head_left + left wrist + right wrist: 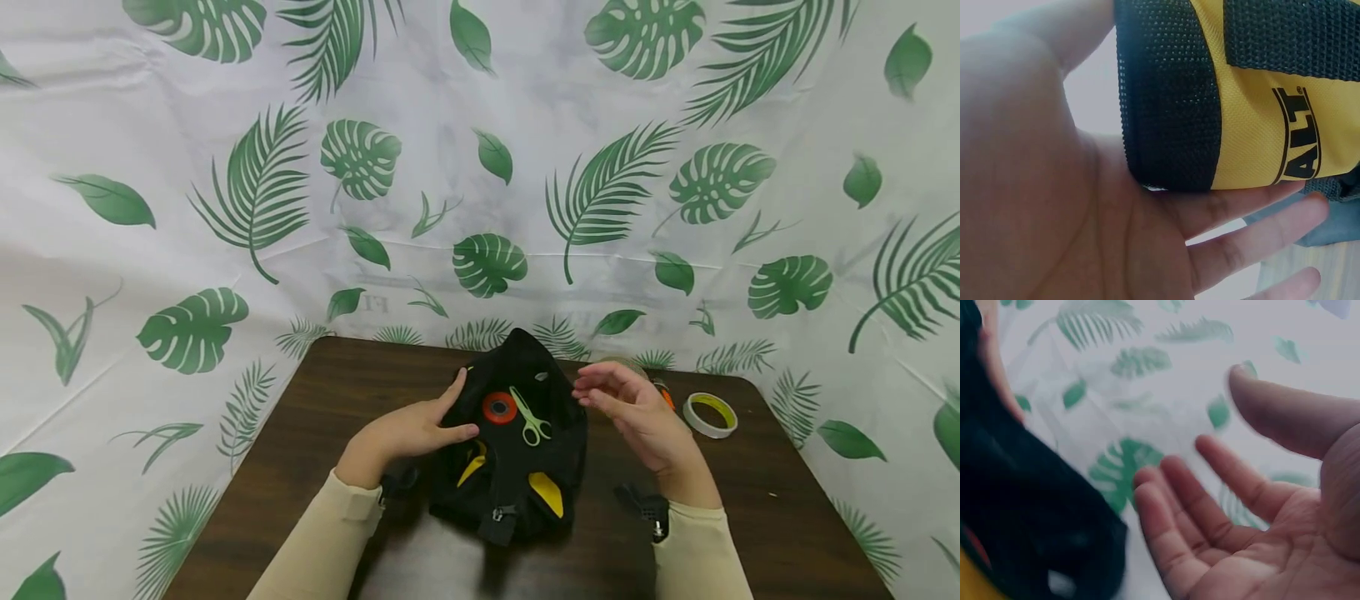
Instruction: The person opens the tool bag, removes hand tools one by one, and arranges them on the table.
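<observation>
A black-and-yellow fabric tool bag (pixel 502 475) stands on the table, its top gaping. Light green scissors (pixel 534 431) and a red disc with a dark centre (pixel 495 400) show in its mouth. My left hand (pixel 405 433) holds the bag's left side, thumb on one face and fingers along another. In the left wrist view, the bag's corner (pixel 1172 106) with yellow cloth and the letters "ALT" sits between thumb and fingers. My right hand (pixel 637 412) is raised at the bag's right edge with loosely bent fingers and nothing in it.
A white tape roll with a yellow inner ring (pixel 712 432) lies on the brown table (pixel 750 500), right of my right hand. An orange-and-black item (pixel 664 395) shows partly behind that hand. Leaf-printed cloth (pixel 420 175) hangs behind the table.
</observation>
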`<state>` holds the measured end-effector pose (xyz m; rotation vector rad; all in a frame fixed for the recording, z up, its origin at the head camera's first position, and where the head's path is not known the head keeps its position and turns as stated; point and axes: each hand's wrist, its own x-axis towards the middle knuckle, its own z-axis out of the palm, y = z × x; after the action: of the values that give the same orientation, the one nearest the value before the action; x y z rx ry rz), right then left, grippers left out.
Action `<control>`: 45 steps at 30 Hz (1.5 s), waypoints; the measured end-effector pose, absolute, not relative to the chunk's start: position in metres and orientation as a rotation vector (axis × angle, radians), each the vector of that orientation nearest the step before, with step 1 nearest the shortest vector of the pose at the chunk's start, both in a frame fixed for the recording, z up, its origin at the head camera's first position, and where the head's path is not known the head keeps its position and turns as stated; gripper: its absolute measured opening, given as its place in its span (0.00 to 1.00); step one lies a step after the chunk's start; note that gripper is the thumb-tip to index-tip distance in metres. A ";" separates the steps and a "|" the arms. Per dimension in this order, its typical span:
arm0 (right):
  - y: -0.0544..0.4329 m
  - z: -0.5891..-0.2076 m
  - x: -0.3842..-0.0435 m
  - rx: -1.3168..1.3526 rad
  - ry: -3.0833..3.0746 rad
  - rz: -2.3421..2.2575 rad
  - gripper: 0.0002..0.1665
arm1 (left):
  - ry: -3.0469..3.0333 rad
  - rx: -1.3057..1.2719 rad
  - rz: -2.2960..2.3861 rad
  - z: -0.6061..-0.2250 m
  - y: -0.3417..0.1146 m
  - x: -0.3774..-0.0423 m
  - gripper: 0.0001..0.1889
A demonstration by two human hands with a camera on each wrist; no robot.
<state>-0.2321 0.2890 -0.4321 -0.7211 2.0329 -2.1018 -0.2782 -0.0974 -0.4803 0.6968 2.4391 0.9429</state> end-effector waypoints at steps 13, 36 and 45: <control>0.196 -0.416 -0.257 -0.471 2.464 -1.355 0.26 | 2.401 0.722 0.970 -0.479 -0.094 -0.277 0.57; 0.181 -0.522 -0.323 -0.025 2.353 -1.337 0.59 | 2.389 0.720 0.960 -0.481 -0.096 -0.279 0.56; 0.184 -0.525 -0.325 -0.115 2.402 -1.266 0.49 | 2.403 0.723 0.949 -0.484 -0.095 -0.280 0.56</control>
<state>-0.3255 0.1845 -0.5253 -0.1154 2.4022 -1.2656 -0.2804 -0.0953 -0.4842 0.7225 2.4030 0.9492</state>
